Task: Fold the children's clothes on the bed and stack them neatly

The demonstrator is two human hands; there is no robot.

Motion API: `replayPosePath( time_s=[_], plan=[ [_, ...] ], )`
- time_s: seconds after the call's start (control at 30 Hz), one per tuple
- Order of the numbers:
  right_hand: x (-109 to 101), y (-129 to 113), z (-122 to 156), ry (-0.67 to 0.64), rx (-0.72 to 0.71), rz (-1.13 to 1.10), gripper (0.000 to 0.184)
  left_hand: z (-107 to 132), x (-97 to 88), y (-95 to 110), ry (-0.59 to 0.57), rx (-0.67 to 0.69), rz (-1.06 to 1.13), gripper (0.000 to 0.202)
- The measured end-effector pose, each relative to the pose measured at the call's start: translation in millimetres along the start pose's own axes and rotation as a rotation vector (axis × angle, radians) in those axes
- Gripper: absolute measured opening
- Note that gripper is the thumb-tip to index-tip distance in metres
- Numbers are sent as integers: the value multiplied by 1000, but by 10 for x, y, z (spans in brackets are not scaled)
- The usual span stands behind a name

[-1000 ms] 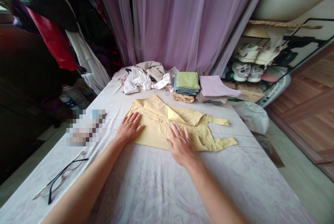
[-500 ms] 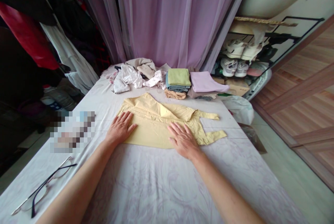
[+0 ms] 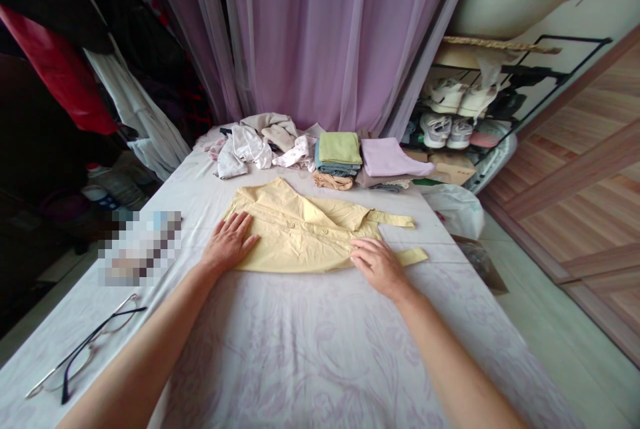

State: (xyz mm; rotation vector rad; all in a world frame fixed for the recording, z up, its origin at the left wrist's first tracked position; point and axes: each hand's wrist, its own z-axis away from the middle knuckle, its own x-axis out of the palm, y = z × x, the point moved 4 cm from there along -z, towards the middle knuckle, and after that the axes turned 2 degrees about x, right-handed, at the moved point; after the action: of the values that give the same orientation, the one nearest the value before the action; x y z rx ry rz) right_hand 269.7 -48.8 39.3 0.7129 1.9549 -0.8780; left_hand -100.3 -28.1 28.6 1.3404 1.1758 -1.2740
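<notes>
A pale yellow buttoned garment (image 3: pixel 295 232) lies folded across the bed, with two narrow strap-like ends pointing right. My left hand (image 3: pixel 227 242) rests flat on its left end, fingers spread. At the garment's near right part, my right hand (image 3: pixel 383 269) has its fingers bent and drawn together with the thumb on the cloth, which puckers in the middle. Part of the lower strap is hidden behind that hand.
Behind the garment are a folded stack with a green cloth (image 3: pixel 340 147) on top, a lilac cloth (image 3: pixel 390 157) and a loose clothes heap (image 3: pixel 255 142). Eyeglasses (image 3: pixel 90 342) lie at the near left, by a blurred item (image 3: pixel 143 249). Shoes (image 3: pixel 445 129) fill a rack.
My right hand has slid right, and its fingers have gone from spread flat to bent together on the cloth. The garment's near edge has shifted slightly away and wrinkled. The left hand stays put.
</notes>
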Motion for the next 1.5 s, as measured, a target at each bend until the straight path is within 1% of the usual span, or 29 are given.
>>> replayPosePath(
  time_s=[0.17,0.3,0.37,0.5,0.6,0.7,0.8,0.93,1.1,1.2,1.33,1.43,1.5],
  plan=[
    [-16,113,-309,-183,138,-23,19,-5,3,-7,-8,-2,-2,65],
    [-50,137,-414,-306,207,0,21,-8,17,-16,-20,-2,4,66],
    [-88,121,-439,-295,195,19,23,-9,20,-18,-12,1,5,66],
    [-213,46,-473,-158,70,100,20,-12,27,-24,4,-1,-2,65],
    [-320,-19,-474,-85,-5,144,20,-15,29,-25,6,0,-7,65],
    [-424,-81,-446,-72,-55,168,18,-16,30,-24,-3,4,-4,66],
    [-465,-118,-362,-139,-72,151,20,-13,29,-24,-14,0,-1,66],
    [-398,-120,-167,-254,-26,81,28,-4,19,-16,1,10,1,66],
    [-298,-110,-2,-316,60,3,32,5,8,-6,12,19,14,64],
    [-264,-94,-4,-332,96,-3,31,3,9,-8,14,20,10,64],
    [-230,-99,-6,-338,104,53,31,0,13,-11,15,16,2,64],
    [-218,-128,78,-321,104,64,25,2,13,-8,2,10,1,64],
    [-216,-135,170,-281,94,30,19,3,13,-4,-6,11,-1,65]
  ],
)
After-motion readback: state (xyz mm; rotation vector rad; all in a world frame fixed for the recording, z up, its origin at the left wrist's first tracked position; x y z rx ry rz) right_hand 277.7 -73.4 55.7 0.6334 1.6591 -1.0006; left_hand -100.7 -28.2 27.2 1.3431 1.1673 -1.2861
